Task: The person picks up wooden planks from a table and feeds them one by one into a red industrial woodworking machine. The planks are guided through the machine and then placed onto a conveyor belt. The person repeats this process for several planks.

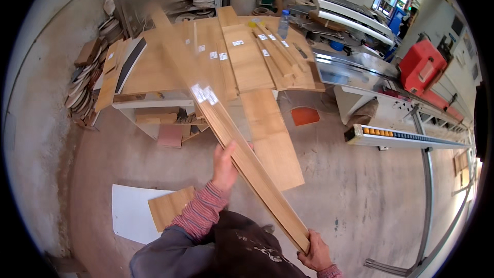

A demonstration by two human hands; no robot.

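Note:
A bundle of long, narrow wooden boards (250, 166) runs slantwise before me, its far end blurred above the left part of the worktable. White labels stick to the boards partway along. My left hand (225, 166) grips the bundle near its middle, the thumb on the near edge and other fingers mostly hidden beneath. At the near end, low on the right, my right hand (317, 252) is closed round the boards' end. Beyond them, several labelled wooden panels (250, 64) and strips (278, 56) lie on the wooden worktable (154, 67).
A long panel (272, 146) juts from the table toward me. Right of it stands a sliding saw table (355, 67) with a red guard (422, 67) and a metal fence (406, 138). A white sheet (131, 211) and wooden piece (167, 206) lie on the floor; offcuts (85, 82) lean left.

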